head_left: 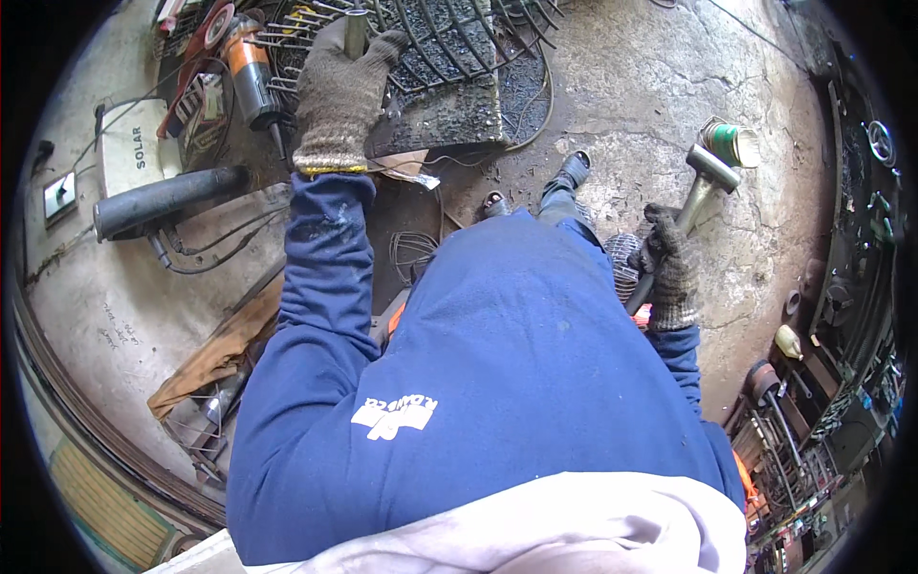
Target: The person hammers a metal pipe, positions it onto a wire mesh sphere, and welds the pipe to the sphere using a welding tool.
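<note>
Hands in knitted work gloves, seen from above the person's blue sweatshirt. The left hand (341, 91) was closed around a short upright metal rod (355, 33), which stood against the bent bars of a dark wire grille (449, 48) lying on the concrete floor (622, 86). The grille rested partly on a black mat (459, 120). The right hand (669, 273) was closed around the handle of a hammer (703, 182), held out to the person's right, well apart from the grille; the hammer's grey head pointed away from the body and hung above the floor. Just beyond the hammer head stood a small tin can (734, 143) with a green inside. An angle grinder (251, 72) with an orange and black body lay to the left of the gloved left hand, its cable trailing over the floor. Nearer the person's left arm lay a thick dark pipe (167, 199), and beside it a white box (134, 143) and a wall socket plate (59, 196). A folded brown cloth (225, 349) lay by the left elbow, with a small wire frame (196, 421) beneath it. One shoe (572, 170) showed ahead of the body, between the two hands. Shelves of dark parts (851, 316) lined the right edge of the view.
</note>
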Tool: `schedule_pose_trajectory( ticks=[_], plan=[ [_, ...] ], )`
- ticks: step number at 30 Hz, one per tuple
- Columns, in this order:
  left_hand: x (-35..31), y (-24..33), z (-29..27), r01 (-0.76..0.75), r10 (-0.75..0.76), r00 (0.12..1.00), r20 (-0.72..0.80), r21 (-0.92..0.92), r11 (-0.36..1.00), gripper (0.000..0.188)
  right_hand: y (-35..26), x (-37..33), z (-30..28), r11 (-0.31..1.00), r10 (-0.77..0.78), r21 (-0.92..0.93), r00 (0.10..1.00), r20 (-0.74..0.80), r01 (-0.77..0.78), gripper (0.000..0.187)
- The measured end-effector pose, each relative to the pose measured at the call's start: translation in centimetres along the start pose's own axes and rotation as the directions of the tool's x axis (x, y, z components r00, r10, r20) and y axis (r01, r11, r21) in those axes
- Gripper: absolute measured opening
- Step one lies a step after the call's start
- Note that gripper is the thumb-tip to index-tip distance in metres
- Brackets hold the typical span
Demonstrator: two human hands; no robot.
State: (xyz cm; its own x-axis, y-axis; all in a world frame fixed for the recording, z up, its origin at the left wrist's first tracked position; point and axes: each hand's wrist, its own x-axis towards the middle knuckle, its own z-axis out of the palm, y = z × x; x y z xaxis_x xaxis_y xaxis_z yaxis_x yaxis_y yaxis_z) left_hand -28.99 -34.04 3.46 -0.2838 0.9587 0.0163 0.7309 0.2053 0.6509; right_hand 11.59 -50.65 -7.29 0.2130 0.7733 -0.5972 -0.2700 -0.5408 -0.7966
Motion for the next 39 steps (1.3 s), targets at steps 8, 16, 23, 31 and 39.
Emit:
schedule_pose_trajectory(
  ticks=[8,16,23,31,39],
  plan=[
    [1.5,-1.8,0.7,-0.137,0.140,0.990,-0.015,0.113,0.984,0.048,-2.1,-1.6,3.3,0.998,0.025,-0.063,1.000,0.017,-0.023,0.028],
    [1.0,-2.3,0.9,-0.166,0.172,0.983,-0.058,0.107,0.980,0.054,-2.2,-1.7,3.2,0.988,0.048,-0.150,0.998,0.043,-0.041,0.036],
    [0.9,-2.0,1.5,-0.104,0.103,0.994,-0.039,-0.023,0.994,0.057,-2.6,-1.5,4.6,0.984,0.044,-0.175,0.997,0.068,-0.031,0.032],
    [0.8,-1.0,0.7,-0.070,0.069,0.997,0.019,0.041,0.997,0.059,-2.9,-0.7,5.1,0.969,0.109,-0.234,0.987,0.121,-0.078,0.037],
    [0.2,-0.8,0.8,-0.078,0.083,0.996,-0.022,0.172,0.982,0.058,-4.1,-1.3,6.4,0.929,0.105,-0.363,0.992,0.070,-0.073,0.036]
  ],
)
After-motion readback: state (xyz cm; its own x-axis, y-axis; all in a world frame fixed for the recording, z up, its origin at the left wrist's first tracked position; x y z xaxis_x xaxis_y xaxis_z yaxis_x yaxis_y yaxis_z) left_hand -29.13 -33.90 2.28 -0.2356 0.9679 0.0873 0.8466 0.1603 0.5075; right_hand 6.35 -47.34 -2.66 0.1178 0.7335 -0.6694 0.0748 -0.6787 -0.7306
